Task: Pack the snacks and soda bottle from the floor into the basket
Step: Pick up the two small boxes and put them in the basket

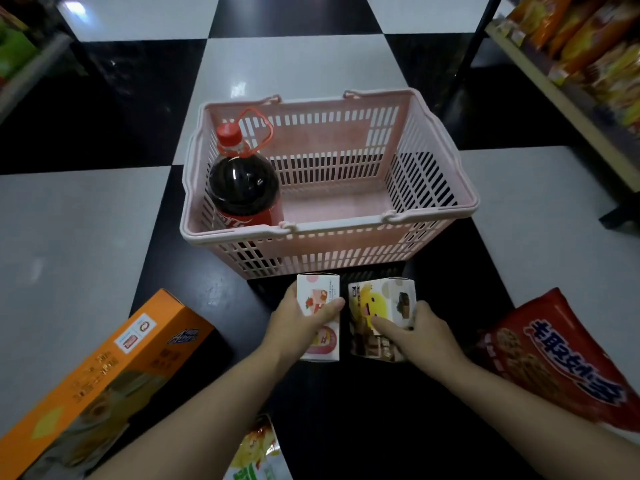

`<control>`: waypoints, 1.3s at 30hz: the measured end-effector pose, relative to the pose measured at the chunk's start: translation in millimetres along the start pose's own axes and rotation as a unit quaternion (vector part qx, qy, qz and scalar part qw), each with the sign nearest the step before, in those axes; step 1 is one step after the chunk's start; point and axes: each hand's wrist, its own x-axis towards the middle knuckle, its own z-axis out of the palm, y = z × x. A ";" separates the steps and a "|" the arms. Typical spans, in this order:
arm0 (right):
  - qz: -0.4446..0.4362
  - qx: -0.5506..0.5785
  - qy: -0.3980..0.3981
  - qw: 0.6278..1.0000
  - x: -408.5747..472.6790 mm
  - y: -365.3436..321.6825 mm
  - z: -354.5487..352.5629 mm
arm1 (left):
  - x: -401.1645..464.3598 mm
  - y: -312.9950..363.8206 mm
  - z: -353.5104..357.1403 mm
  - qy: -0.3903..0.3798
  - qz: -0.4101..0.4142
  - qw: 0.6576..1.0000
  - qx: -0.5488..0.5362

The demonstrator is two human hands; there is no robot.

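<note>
1. Head view: left hand [300,320] grips pink box [318,317], right hand [412,332] grips yellow box [379,318], both low centre, long axes pointing up-frame to basket [429,174] just beyond.
2. Soda [242,181] already in basket's left end.
3. Orange box [104,375], red bag [554,362] on floor; bottom pack [258,452] cut off.

Lower half of the soda bottle [242,181] masked by the near wall of the basket [332,230], label only partly legible. Orange box [100,379] at 8 o'clock cropped by the left edge. Yellow-green packet [258,452] at 6 o'clock cut by the bottom edge, half under the left forearm. Red bag [554,362] at 4 o'clock partly behind the right forearm. Shelf goods [595,46] at 2 o'clock blurred, unreadable.
</note>
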 end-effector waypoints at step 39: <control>-0.305 -0.114 0.153 0.933 42.7 -102.6 -48.9 | 54.4 126.4 -16.1 0.162 0.147 0.942 0.253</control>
